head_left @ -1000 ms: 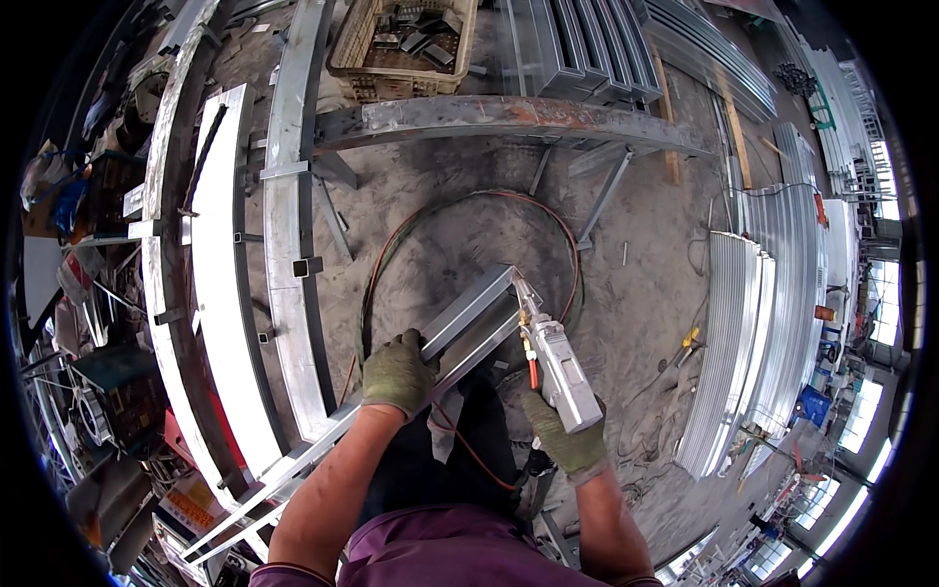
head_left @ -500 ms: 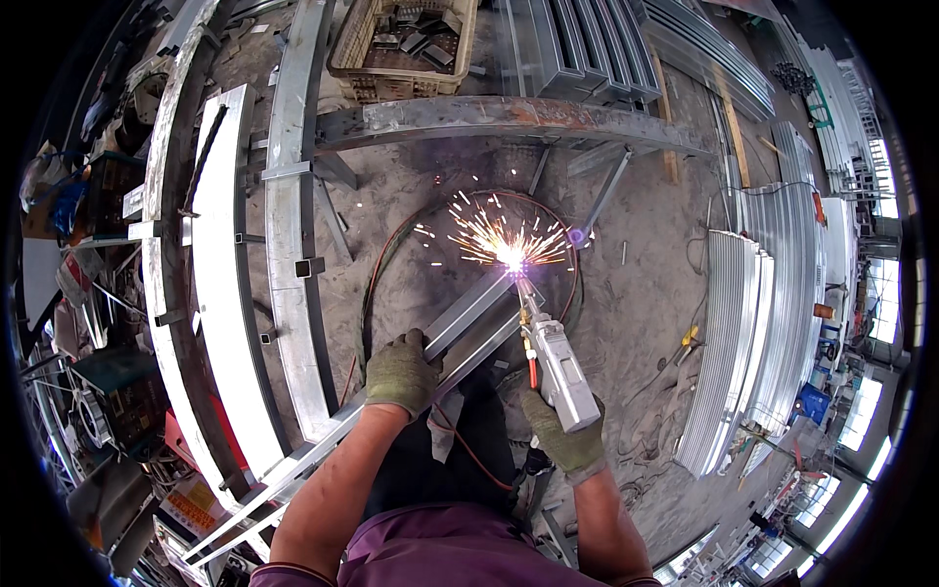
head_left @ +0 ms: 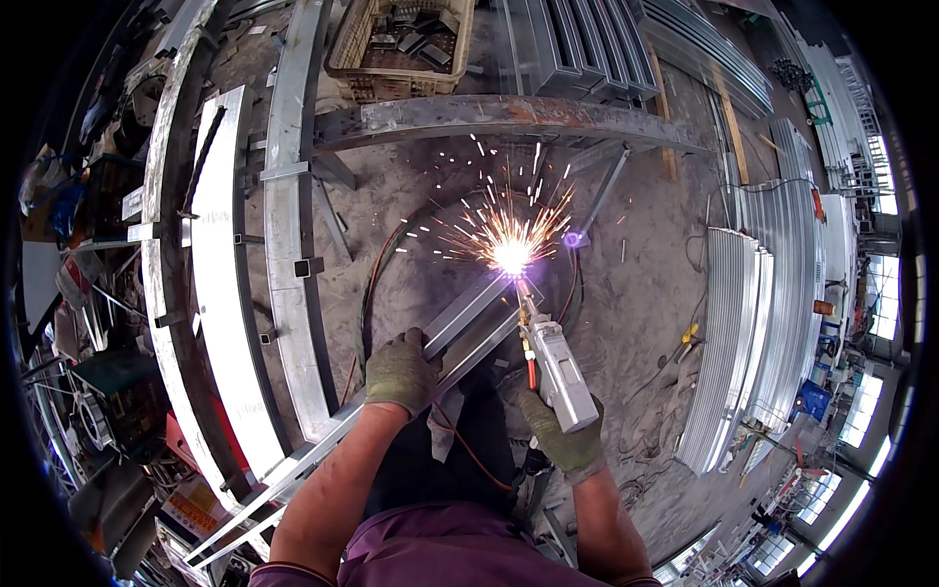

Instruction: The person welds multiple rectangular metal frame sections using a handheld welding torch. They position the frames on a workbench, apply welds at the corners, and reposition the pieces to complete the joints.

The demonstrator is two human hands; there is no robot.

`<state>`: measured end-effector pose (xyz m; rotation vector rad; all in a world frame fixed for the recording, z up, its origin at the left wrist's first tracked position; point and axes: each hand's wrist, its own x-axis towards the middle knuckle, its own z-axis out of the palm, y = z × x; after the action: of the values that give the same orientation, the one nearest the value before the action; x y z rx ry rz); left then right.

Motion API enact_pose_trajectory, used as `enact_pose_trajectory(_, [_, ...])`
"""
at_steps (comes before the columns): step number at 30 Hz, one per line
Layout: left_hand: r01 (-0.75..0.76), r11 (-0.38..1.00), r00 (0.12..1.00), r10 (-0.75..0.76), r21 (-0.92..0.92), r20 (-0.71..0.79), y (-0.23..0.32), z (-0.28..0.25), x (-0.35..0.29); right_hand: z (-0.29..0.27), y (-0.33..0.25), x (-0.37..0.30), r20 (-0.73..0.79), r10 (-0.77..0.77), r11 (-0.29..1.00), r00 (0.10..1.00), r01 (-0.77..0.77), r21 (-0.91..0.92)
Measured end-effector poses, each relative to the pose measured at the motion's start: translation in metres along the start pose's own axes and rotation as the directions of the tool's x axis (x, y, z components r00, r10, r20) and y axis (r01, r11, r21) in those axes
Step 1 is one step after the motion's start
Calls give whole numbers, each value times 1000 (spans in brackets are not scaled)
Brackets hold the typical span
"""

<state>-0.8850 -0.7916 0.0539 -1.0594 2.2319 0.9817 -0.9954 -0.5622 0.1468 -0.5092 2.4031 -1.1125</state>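
Note:
My left hand [head_left: 401,374], in a green work glove, is closed round a pale square metal tube [head_left: 465,318] that slants up to the right. Alongside it runs a second metal length [head_left: 481,349]. In my right hand [head_left: 565,435], gloved alike, is a grey handheld welding gun [head_left: 564,382] with a brass fitting and a short red section. Its nozzle meets the far end of the tube, where a white glare and orange sparks [head_left: 512,256] hide the joint. My right fingers lie partly behind the gun's body.
Long steel beams [head_left: 293,220] stand on the left, and a rusty crossbeam [head_left: 528,115] spans the far side. Beyond it sit a plastic crate [head_left: 396,83] of metal offcuts and stacked tubes [head_left: 587,49]. Metal profiles [head_left: 719,342] lie right; a hose [head_left: 367,313] loops on the floor.
The spray of sparks has grown brighter and reaches higher, with a larger white glare at the joint. Both hands, the tube and the gun stay almost in place.

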Motion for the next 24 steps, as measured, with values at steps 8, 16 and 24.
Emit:
enact_pose_trajectory(8, [-23, 1000, 1000, 23, -2, -14, -1, 0, -1, -1, -2, -2, 0, 25, 1000, 1000, -25, -2])
enact_pose_trajectory(16, [-19, 1000, 999, 20, 4, -31, 1, -1, -2, -5, -5, -5, 33, 34, 999, 999, -34, 8])
enact_pose_trajectory(24, [-14, 1000, 1000, 14, 10, -17, 0, 0, 1, -3, -4, -8, 22, 54, 998, 998, -54, 15])
